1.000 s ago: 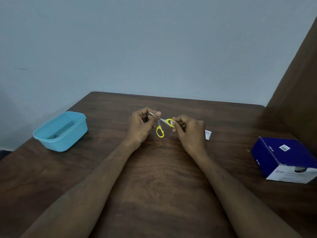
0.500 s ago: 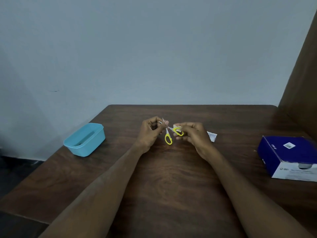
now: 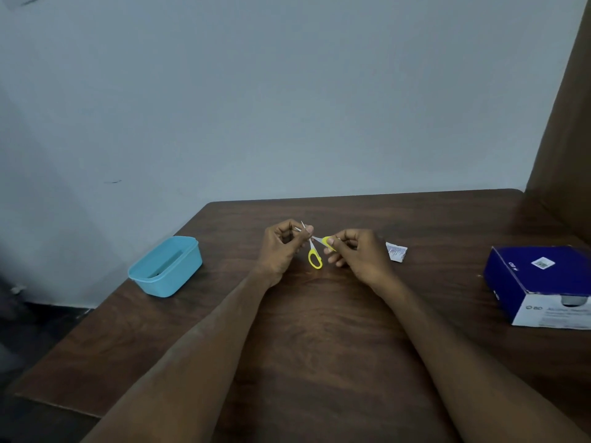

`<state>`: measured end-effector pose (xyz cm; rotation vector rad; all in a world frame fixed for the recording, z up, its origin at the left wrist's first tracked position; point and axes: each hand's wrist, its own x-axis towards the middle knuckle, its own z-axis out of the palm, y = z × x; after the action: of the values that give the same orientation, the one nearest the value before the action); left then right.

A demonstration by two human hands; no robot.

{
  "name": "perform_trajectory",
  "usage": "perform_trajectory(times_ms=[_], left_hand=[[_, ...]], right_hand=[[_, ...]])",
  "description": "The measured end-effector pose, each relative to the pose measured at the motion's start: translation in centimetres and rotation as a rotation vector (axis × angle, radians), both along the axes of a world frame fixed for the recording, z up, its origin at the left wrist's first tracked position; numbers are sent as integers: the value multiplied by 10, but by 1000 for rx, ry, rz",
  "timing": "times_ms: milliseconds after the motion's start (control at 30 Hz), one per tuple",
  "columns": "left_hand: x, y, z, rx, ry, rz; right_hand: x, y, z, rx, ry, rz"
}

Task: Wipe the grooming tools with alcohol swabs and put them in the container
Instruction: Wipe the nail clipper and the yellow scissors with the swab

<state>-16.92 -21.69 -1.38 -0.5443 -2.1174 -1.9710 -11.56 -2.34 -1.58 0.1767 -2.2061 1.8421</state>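
Dark wood-grain table (image 3: 319, 362). On it: light blue plastic container (image 3: 166, 266) at 9 o'clock nr left edge; torn swab sachet (image 3: 396, 251) approx 1 o'clock of centre; navy/white swab box (image 3: 540, 282) at 3 o'clock, far right.

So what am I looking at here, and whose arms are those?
No machine here: a person wears a camera on their head, so you see their own arms from above. The left hand pinches the blades of small yellow-handled scissors, which are spread open. The right hand holds one yellow handle loop. They work over a brown table. On it stand a light blue container to the left, a small white packet and a dark blue box to the right.
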Motion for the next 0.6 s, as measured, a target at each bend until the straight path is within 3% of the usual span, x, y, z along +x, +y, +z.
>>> perform_trajectory(times_ms=[133, 367, 600], left_hand=[[-3, 0, -3, 15, -1, -5], [-3, 1, -3, 57, -15, -16], [-6, 0, -2, 47, -16, 7]], right_hand=[[1, 8, 1, -48, -12, 59], [-2, 9, 1, 76, 49, -193], [-8, 13, -1, -54, 99, -324]])
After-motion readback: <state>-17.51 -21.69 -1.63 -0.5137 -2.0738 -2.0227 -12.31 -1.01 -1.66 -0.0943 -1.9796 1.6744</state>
